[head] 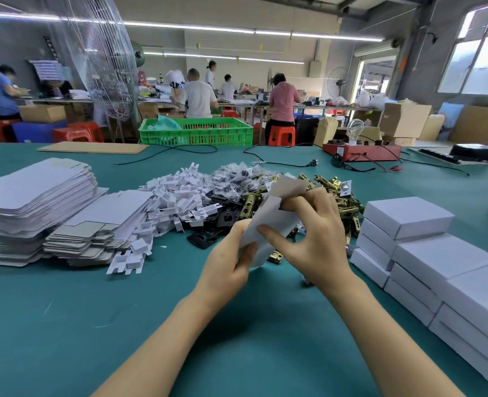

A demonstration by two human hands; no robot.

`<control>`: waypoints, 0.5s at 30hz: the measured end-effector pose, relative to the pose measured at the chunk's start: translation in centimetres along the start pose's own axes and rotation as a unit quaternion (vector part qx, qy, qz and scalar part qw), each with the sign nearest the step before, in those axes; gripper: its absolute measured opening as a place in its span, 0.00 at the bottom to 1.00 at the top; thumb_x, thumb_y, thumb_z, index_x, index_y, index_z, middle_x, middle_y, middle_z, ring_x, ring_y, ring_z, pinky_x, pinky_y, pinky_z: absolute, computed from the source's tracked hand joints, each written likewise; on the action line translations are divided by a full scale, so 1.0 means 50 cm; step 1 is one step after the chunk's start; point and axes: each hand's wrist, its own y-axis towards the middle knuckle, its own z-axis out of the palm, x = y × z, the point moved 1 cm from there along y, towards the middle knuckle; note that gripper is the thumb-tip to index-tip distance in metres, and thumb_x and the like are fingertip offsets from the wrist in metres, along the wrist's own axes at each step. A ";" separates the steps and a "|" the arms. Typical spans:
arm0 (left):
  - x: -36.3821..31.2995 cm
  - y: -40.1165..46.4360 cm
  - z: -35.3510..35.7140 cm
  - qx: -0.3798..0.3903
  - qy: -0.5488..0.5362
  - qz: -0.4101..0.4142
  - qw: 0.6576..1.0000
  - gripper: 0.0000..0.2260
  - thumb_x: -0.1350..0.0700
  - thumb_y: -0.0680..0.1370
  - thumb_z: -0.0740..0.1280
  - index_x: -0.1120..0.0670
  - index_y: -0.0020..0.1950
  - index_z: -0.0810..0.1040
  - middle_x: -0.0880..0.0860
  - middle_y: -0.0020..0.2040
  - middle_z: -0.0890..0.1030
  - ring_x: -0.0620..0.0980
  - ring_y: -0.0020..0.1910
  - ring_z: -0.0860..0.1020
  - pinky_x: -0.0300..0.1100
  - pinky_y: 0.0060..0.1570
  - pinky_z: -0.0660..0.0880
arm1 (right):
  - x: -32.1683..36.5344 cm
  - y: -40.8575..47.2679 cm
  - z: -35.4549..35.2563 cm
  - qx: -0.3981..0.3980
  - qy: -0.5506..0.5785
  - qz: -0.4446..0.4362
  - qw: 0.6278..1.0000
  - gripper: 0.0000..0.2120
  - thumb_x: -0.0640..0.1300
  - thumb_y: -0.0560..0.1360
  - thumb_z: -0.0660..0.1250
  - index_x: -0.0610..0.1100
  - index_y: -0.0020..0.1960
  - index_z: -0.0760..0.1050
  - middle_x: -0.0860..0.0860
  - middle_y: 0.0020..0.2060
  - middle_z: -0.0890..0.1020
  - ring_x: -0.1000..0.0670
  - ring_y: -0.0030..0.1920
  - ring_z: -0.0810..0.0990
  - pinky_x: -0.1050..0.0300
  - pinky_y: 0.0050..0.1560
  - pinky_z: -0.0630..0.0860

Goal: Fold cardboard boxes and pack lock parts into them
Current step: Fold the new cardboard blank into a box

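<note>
Single head-worn wide-angle view, looking forward and down across the green bench; forearms enter from bottom edge, workshop behind in the distance.

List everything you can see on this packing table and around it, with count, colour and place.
flat box blanks: two stacks, white, left
plastic inserts: pile, white, centre
black plates: pile, black, centre
brass lock parts: pile, gold, behind the hands
folded boxes: stacked rows, white, right
crate: one, green, far edge
table: one, teal
box blank: one, white, gripped in both hands
left hand: low grip
right hand: upper flap
</note>
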 end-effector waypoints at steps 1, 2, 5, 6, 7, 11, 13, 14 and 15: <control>-0.001 0.000 0.001 0.001 0.005 -0.002 1.000 0.17 0.55 0.78 0.61 0.33 0.59 0.67 0.39 0.47 0.79 0.45 0.45 0.78 0.44 0.48 0.76 | 0.001 -0.001 0.000 0.012 0.014 0.005 1.000 0.17 0.54 0.67 0.75 0.43 0.46 0.77 0.51 0.45 0.73 0.55 0.42 0.69 0.62 0.38 0.68; -0.002 0.001 0.001 0.000 0.009 -0.001 1.000 0.16 0.54 0.78 0.61 0.32 0.59 0.66 0.37 0.49 0.79 0.41 0.45 0.78 0.40 0.47 0.75 | 0.003 -0.001 -0.001 0.020 0.020 0.007 1.000 0.15 0.53 0.68 0.75 0.44 0.45 0.77 0.52 0.45 0.72 0.60 0.39 0.67 0.65 0.34 0.66; -0.008 0.001 -0.002 -0.018 0.017 0.006 1.000 0.16 0.52 0.78 0.61 0.30 0.58 0.67 0.31 0.51 0.77 0.34 0.47 0.77 0.32 0.46 0.74 | 0.012 -0.001 -0.005 0.019 -0.009 -0.014 1.000 0.13 0.53 0.69 0.74 0.46 0.41 0.75 0.53 0.45 0.74 0.58 0.32 0.63 0.63 0.27 0.64; -0.011 0.002 -0.004 -0.024 0.017 0.004 1.000 0.18 0.51 0.78 0.62 0.27 0.58 0.67 0.29 0.51 0.77 0.33 0.47 0.77 0.34 0.47 0.75 | 0.015 0.000 -0.006 0.017 -0.009 -0.022 1.000 0.12 0.53 0.70 0.74 0.46 0.41 0.75 0.52 0.45 0.75 0.58 0.32 0.64 0.61 0.27 0.66; -0.014 0.002 -0.005 -0.027 0.016 -0.001 0.999 0.20 0.51 0.78 0.63 0.25 0.59 0.67 0.28 0.50 0.77 0.33 0.47 0.78 0.36 0.47 0.77 | 0.019 0.001 -0.007 0.019 0.002 -0.028 0.999 0.12 0.53 0.70 0.73 0.46 0.40 0.74 0.52 0.46 0.75 0.58 0.33 0.65 0.60 0.27 0.67; -0.032 0.008 -0.017 -0.014 -0.014 0.009 1.000 0.24 0.52 0.75 0.70 0.27 0.62 0.69 0.30 0.52 0.79 0.33 0.48 0.79 0.30 0.47 0.73 | 0.026 0.003 -0.009 0.067 0.056 -0.022 0.996 0.13 0.51 0.72 0.71 0.44 0.40 0.71 0.53 0.47 0.76 0.52 0.35 0.72 0.54 0.33 0.71; -0.043 0.013 -0.026 0.033 -0.051 0.004 0.998 0.26 0.52 0.73 0.74 0.32 0.65 0.71 0.33 0.56 0.80 0.34 0.53 0.78 0.29 0.51 0.72 | 0.030 0.001 -0.009 0.105 0.098 -0.013 0.990 0.15 0.52 0.73 0.69 0.40 0.41 0.72 0.50 0.44 0.76 0.48 0.39 0.73 0.50 0.37 0.72; -0.046 0.017 -0.029 0.065 -0.067 -0.001 0.996 0.29 0.53 0.72 0.74 0.35 0.69 0.70 0.35 0.61 0.79 0.35 0.59 0.77 0.31 0.57 0.72 | 0.034 0.001 -0.009 0.117 0.120 -0.011 0.986 0.17 0.54 0.73 0.69 0.39 0.41 0.73 0.49 0.42 0.76 0.47 0.40 0.74 0.49 0.38 0.71; -0.047 0.020 -0.033 0.098 -0.079 -0.009 0.992 0.32 0.54 0.72 0.74 0.39 0.72 0.68 0.39 0.67 0.76 0.37 0.66 0.73 0.36 0.64 0.70 | 0.039 0.000 -0.010 0.122 0.139 -0.011 0.983 0.19 0.56 0.72 0.69 0.38 0.42 0.74 0.48 0.41 0.76 0.46 0.40 0.74 0.49 0.38 0.71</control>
